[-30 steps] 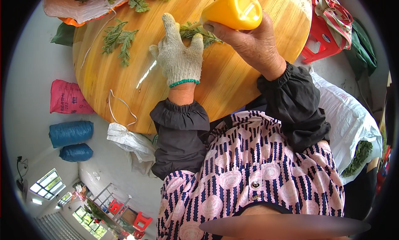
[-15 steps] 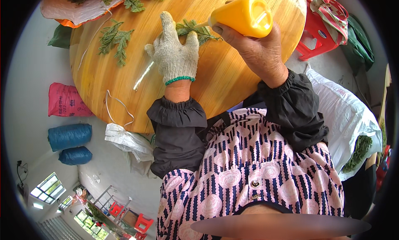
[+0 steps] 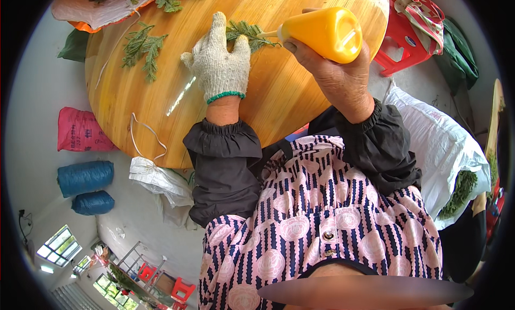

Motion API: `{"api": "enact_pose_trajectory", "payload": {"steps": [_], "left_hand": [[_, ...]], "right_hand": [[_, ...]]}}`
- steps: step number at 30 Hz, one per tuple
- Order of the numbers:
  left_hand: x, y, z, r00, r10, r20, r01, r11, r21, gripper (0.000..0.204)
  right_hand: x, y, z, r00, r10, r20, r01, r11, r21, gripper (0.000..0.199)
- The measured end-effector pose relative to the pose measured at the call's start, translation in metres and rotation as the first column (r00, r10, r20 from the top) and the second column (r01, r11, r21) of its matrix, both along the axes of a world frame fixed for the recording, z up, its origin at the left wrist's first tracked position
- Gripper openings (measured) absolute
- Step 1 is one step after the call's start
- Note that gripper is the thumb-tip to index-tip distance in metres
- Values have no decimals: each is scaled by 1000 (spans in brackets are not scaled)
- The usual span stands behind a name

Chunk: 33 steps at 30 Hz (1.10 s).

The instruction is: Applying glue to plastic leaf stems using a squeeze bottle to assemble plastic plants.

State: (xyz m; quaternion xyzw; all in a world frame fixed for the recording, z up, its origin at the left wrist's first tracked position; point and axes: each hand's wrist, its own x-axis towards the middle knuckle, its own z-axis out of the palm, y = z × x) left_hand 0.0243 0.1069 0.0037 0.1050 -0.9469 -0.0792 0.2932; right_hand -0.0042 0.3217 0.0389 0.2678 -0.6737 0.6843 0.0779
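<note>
My left hand (image 3: 221, 66), in a knitted off-white glove with a green cuff, lies on the wooden table with its fingers apart. Its thumb and index finger lie on either side of a green fern-like sprig (image 3: 244, 30), the thumb touching it or very close. Bare-skinned, my right hand (image 3: 343, 85) is wrapped round a yellow squeeze bottle (image 3: 324, 31). The bottle is tipped on its side, base toward the right, with its thin pale nozzle (image 3: 270, 35) at the sprig. Whether anything flows from the nozzle cannot be made out.
The round wooden table (image 3: 279, 101) bears more sprigs (image 3: 142, 48) at the left. An orange-and-white bag (image 3: 86, 14) of dark greenery lies at the far left edge. A red stool (image 3: 399, 55) stands right; a white sack (image 3: 437, 144) of greenery sits beside me. Blue bundles (image 3: 86, 178) lie left.
My right hand has brought the bottle slightly right and nearer to me, its nozzle shifting along the sprig. My left hand keeps its place at the sprig; the whole view has shifted a little.
</note>
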Motion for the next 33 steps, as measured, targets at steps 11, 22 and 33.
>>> {"api": "enact_pose_trajectory", "payload": {"steps": [11, 22, 33], "left_hand": [[-4, -4, -4, 1000, 2, -7, -2, 1000, 10, 57], [-8, -8, -5, 999, 27, 47, -28, 999, 31, 57], [-7, -12, 16, 998, -66, -24, 69, 983, 172, 42]], "right_hand": [[7, 10, -5, 998, -7, 67, 10, 999, -43, 40], [9, 21, -11, 993, -3, 120, 13, 997, -82, 38], [-14, 26, -26, 916, 33, 400, 194, 836, -513, 21]]}}
